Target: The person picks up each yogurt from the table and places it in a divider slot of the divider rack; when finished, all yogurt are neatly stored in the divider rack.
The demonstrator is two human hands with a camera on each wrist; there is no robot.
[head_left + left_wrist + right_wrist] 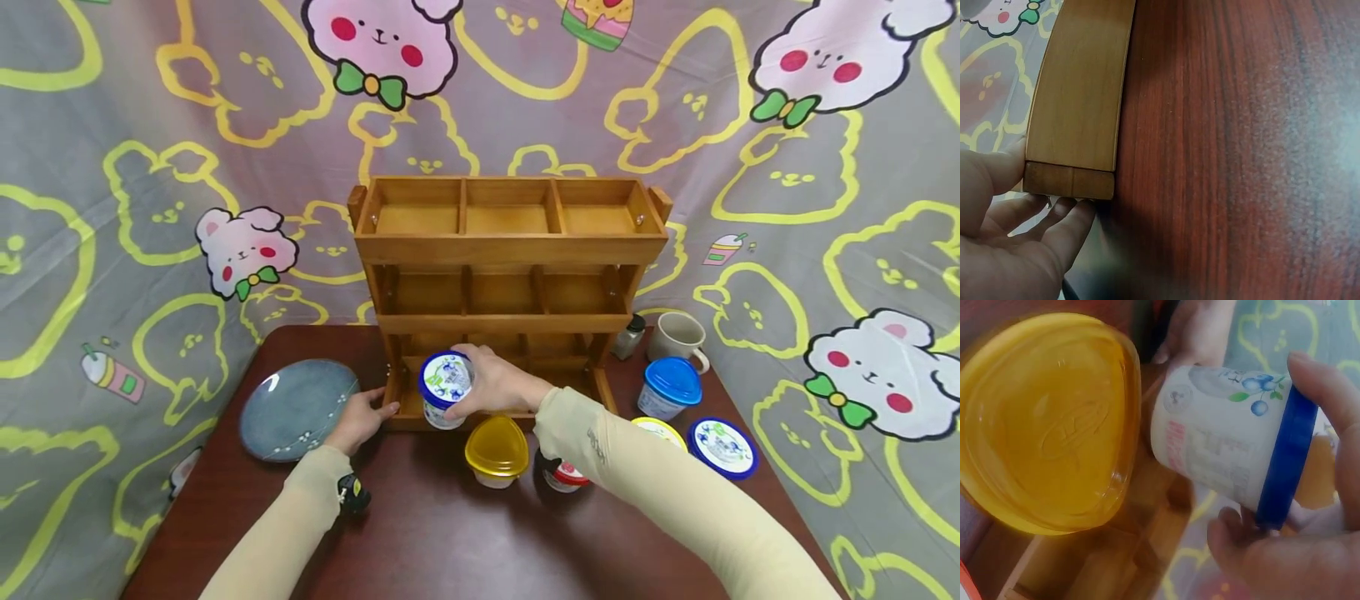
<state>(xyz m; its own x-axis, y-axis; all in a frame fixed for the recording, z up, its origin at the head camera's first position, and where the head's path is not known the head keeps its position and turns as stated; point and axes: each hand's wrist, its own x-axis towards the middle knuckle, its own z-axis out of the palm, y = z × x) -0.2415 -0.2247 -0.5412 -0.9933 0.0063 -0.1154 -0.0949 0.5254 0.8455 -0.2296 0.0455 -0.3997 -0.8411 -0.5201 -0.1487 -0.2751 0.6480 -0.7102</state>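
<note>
My right hand grips a white yogurt tub with a blue lid, in front of the lowest tier of a three-tier wooden shelf. In the right wrist view thumb and fingers hold the tub around its lid; blueberries are printed on its side. At the shelf's lower left front corner, my left hand holds the wood, with thumb and fingertips against the end of the front board. A tub with a yellow translucent lid stands just below the held tub.
A blue-grey plate lies left of the shelf. On the right are a mug, a small black-capped jar, a blue-lidded tub and another blue-rimmed tub. The right sleeve partly hides a red-rimmed tub and a yellow-rimmed one.
</note>
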